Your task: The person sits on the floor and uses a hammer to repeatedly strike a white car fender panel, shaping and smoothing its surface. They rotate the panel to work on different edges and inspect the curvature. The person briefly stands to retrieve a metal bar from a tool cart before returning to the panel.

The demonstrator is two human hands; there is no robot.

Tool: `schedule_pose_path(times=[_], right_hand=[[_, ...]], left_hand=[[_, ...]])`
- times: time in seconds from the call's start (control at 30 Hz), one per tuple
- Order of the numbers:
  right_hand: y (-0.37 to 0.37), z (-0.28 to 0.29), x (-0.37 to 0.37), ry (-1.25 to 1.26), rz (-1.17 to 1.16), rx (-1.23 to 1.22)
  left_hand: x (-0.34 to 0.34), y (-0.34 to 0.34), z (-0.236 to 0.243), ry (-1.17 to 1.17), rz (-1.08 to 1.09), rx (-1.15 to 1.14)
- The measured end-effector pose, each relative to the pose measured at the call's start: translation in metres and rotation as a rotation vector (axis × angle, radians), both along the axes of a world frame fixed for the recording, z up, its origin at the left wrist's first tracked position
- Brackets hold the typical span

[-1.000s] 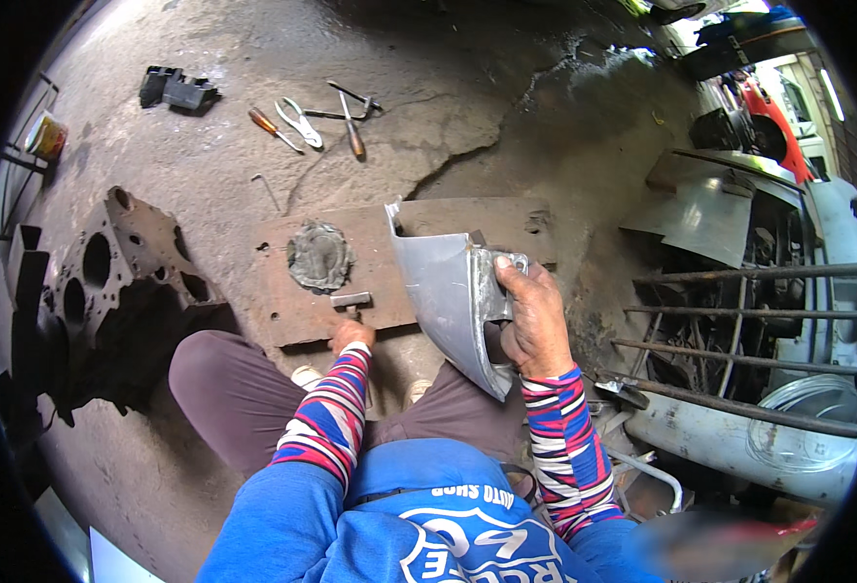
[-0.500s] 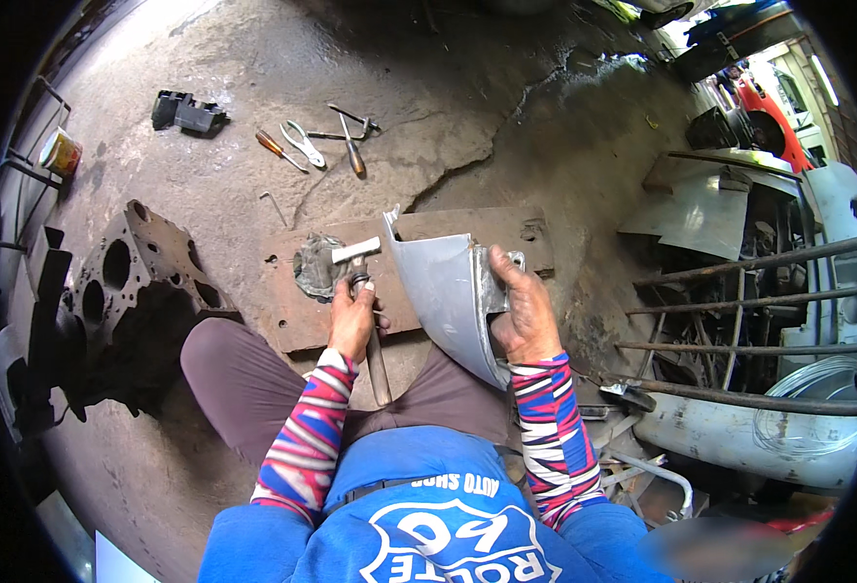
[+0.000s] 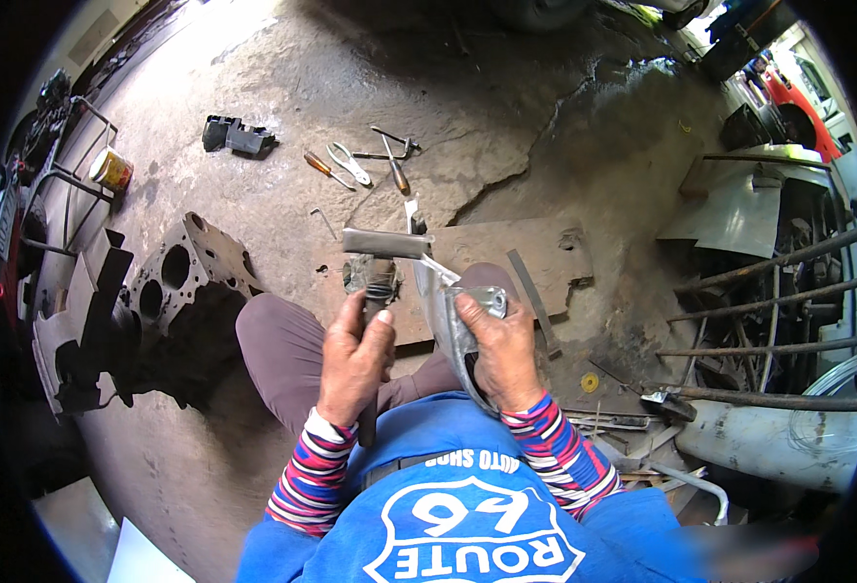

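Note:
My left hand (image 3: pixel 353 364) is wrapped round the dark handle of a hammer (image 3: pixel 384 242). The hammer's head lies crosswise beyond my fingers, its right end close to the upper tip of a grey curved metal body panel (image 3: pixel 442 316). Whether the two touch, I cannot tell. My right hand (image 3: pixel 501 352) grips that panel by its right edge, thumb on top, beside a bright metal bracket (image 3: pixel 488 297). The panel is held tilted in front of my body, its outer face mostly turned away. Beneath is a flat brown board (image 3: pixel 506 241), with a flat dark strip (image 3: pixel 533 301) across it.
Beyond the board lie a screwdriver (image 3: pixel 328 171), pliers (image 3: pixel 349 165), another screwdriver (image 3: pixel 397 178) and a black plastic part (image 3: pixel 239 137). A rusty engine block (image 3: pixel 190 264) stands at the left. Metal bars (image 3: pixel 769 298) and scrap crowd the right side.
My left hand has lifted the hammer closer to the panel's tip. My right hand has turned the panel more edge-on and drawn it toward me, baring the flat strip on the board.

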State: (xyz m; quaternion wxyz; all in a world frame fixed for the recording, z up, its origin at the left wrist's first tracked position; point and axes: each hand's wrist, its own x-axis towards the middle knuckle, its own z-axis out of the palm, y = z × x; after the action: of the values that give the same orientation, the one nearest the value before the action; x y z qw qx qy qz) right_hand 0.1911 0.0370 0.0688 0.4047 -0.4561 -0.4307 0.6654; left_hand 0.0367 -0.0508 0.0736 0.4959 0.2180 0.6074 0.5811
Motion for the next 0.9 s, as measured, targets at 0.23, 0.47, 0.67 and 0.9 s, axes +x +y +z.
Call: schedule_pose_path(times=[0.23,0.47,0.67,0.9], right_hand=[[0.005,-0.032,-0.023,0.031,0.030,-0.038],[0.008,-0.065,-0.052,0.051,0.177,-0.065],[0.023,-0.066,-0.024,0.163,0.518,0.041],[0.089,-0.204,0.092,-0.408,-0.048,-0.113]], left_hand=[[-0.026,-0.010,0.002,-0.005,0.098,-0.095],[-0.019,-0.010,-0.021,0.020,0.020,-0.232],[-0.015,-0.003,-0.046,0.103,0.008,-0.252],[-0.020,0.006,-0.059,0.110,-0.044,-0.265]])
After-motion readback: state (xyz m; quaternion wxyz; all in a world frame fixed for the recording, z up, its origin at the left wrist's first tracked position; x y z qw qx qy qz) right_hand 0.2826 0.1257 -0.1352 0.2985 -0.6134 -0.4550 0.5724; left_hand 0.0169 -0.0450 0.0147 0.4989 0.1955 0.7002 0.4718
